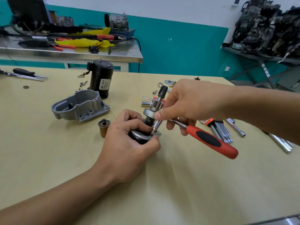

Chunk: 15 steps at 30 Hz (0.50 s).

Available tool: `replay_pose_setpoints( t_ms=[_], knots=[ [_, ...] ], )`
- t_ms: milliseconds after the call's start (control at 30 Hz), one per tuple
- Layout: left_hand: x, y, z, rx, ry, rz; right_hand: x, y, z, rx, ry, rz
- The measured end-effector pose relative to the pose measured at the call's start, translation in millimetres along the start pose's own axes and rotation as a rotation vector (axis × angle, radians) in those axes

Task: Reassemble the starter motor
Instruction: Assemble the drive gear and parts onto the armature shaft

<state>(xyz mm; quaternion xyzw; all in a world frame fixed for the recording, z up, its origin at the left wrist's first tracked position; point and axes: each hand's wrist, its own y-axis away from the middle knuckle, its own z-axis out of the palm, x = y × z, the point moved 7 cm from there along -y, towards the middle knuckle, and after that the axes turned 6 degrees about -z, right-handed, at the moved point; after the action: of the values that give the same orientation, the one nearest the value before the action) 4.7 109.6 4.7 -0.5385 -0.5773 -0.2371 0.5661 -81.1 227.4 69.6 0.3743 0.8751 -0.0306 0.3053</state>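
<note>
starter motor drive unit (146, 122) stands upright on the table (48, 159), to the right of the grey housing (81, 106) and nearer the camera. the only label in view is a white patch on the black motor can (100, 78) standing just behind the grey housing; it carries a round logo and small print too blurred to read. the grey housing lies open side up with a dark piece standing in its hollow. far right of the housing an orange holder (211, 121) keeps a fan of hex keys (222, 132). the drive unit has a dark toothed pinion (163, 90) on top, a bright steel collar (148, 112) below it, and a black round base with a silver flange (155, 133). the left hand (129, 140) is clenched round that base, fingers and thumb wrapped over the flange. the right hand (193, 103) grasps the ratchet driver (211, 142) by its metal neck, the red and black handle jutting free away from the housing; the bit tip sits on the flange. a small brown cylinder (103, 127) stands just in front of the housing, beside the left hand. loose screws (83, 83) lie behind the housing, and a black-handled screwdriver (24, 72) lies far left of it.
</note>
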Motion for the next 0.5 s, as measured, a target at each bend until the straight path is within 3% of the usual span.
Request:
replay_pose_setpoints(
  t_ms=[267,333,433,500],
  knots=[
    [-1,0,0,-0.020,0.004,-0.010,-21,11,-4,0.043,0.337,-0.453],
    [0,0,0,-0.013,0.000,-0.008,-16,9,-4,0.033,0.258,-0.406],
    [3,1,0,-0.007,-0.031,0.007,-4,7,2,-0.079,0.171,-0.196],
    [5,2,1,-0.011,-0.043,0.022,3,5,3,-0.065,0.111,-0.074]
  ],
)
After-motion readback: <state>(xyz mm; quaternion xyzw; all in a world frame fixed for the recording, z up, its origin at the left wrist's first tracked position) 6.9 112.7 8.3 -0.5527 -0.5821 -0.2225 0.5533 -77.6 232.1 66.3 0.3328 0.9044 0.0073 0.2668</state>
